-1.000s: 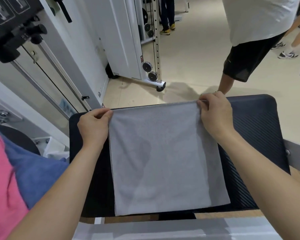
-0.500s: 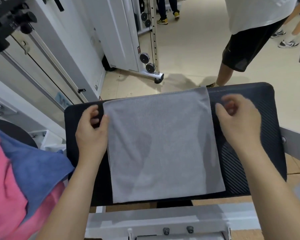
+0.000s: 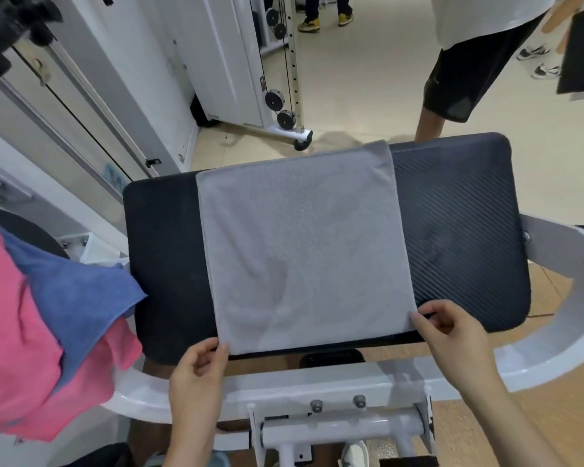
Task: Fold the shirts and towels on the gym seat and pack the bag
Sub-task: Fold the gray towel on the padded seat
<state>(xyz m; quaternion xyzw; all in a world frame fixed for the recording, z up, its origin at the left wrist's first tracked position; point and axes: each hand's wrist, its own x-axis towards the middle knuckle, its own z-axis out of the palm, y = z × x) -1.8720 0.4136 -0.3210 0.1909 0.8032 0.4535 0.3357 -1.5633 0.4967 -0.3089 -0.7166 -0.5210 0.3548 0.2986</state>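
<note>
A grey towel (image 3: 304,251) lies flat across the middle of the black gym seat (image 3: 459,230), and both hands are at its near edge. The left hand (image 3: 196,369) pinches the towel's near left corner between thumb and curled fingers, just past the seat's near edge. The right hand (image 3: 452,335) pinches the near right corner in the same way, over the seat's near right part. The whole towel stretches away from the hands toward the seat's far edge.

By count: one grey towel on the seat, one blue towel (image 3: 75,298) and one pink cloth (image 3: 14,332) heaped together off the seat's left side, and two hands. The blue towel lies over the pink cloth, and its tip crosses the seat's left edge.

The grey towel's far edge runs along the seat's far edge, with its far right corner slightly over it. Its near edge sits close to the seat's near edge. Bare seat shows on both sides of the towel, a wider strip on the right than on the left. A white metal frame (image 3: 317,382) runs below the seat's near edge. Beyond the seat's far right corner stands a person's leg (image 3: 429,126) on the pale floor.
</note>
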